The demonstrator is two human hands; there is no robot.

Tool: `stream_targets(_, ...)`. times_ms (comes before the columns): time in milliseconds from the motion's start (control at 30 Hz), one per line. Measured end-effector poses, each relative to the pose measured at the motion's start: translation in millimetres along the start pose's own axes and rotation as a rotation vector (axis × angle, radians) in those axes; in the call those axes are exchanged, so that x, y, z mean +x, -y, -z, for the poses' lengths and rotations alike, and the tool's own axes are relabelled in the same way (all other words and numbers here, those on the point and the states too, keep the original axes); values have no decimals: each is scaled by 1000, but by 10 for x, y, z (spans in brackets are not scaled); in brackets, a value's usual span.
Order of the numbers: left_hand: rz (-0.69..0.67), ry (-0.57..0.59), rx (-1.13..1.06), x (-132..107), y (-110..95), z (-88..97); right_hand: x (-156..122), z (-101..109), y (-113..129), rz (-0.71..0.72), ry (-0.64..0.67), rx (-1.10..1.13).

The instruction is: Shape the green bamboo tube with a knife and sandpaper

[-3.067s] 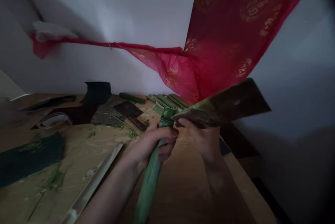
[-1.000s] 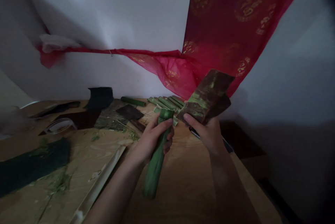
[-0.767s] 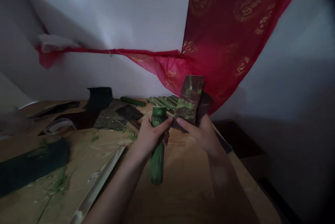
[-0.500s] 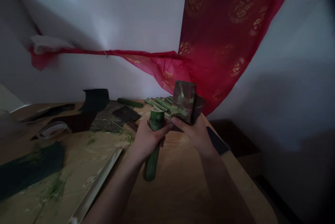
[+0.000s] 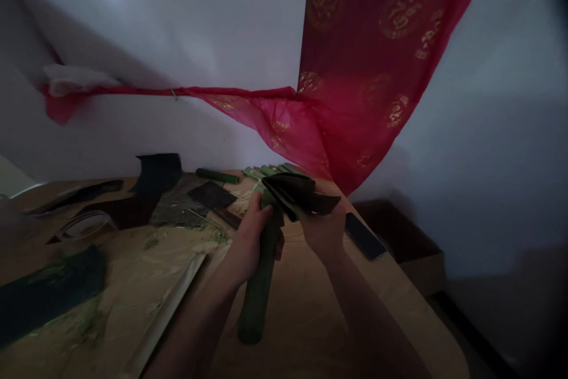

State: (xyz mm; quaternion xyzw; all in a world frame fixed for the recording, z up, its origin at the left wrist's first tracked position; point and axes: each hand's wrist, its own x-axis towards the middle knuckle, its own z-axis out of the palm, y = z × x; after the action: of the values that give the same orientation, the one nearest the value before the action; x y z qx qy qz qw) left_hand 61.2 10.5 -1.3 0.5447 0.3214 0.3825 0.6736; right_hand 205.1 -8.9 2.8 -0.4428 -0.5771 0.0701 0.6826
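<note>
My left hand (image 5: pixel 248 240) is wrapped around a green bamboo tube (image 5: pixel 257 302), its thumb near the upper end. The tube leans, its lower end toward me over the table. In my right hand (image 5: pixel 325 236) are dark, stiff folded sheets that look like sandpaper (image 5: pixel 295 188), fanned apart at the edges. They lie against or just beside the tube's upper end; contact there is hard to make out. The right fingers are mostly hidden under the sheets.
Behind my hands lie several split bamboo pieces (image 5: pixel 277 169) and another bamboo tube (image 5: pixel 217 176). A dark square sheet (image 5: pixel 212 194) and a roll of tape (image 5: pixel 89 222) are left. A phone (image 5: pixel 364 237) rests by the table's right edge, a cardboard box (image 5: pixel 419 266) beyond. Red cloth (image 5: pixel 355 71) hangs behind.
The sandpaper has tipped from upright to nearly flat and come left to the tube's top. The tube's lower end has shifted down toward me, and the phone is more exposed.
</note>
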Motion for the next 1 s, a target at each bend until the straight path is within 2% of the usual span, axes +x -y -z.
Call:
stream_targets(67,-23,-42,7,-9,-27,-48,-10,-18,-29,-26,-13,-2)
stream_targets(167,-19,-67,-30,-2,-52,-77,-8,-23,-54,-67,80,38)
stream_targets(233,-16,-50,-61,6,-44,-68,-3,-37,-64,-104,77,72)
stream_targets(367,-16,13,-57,17,-9,-23,-8,-93,-103,-157,-53,72)
stream_targets(500,-18,29,15,47,14,3,-14,-82,-140,-182,10,51)
stream_targets(567,-51,22,81,67,37,-9,-15,-56,-144,-145,32,5)
stream_targets(667,-84,7,160,80,85,-53,-23,-38,-148,-80,-98,-97)
stream_targets(733,-107,-25,196,75,109,-82,-25,-39,-155,-87,-163,-108)
stream_targets(800,-130,-61,224,70,117,-94,-20,-38,-160,-126,-126,-42)
stream_targets(933,-135,-75,220,74,99,-76,-5,-34,-159,-165,86,120)
stream_targets(1000,-129,-52,218,75,89,-63,-9,-50,-160,-151,68,115)
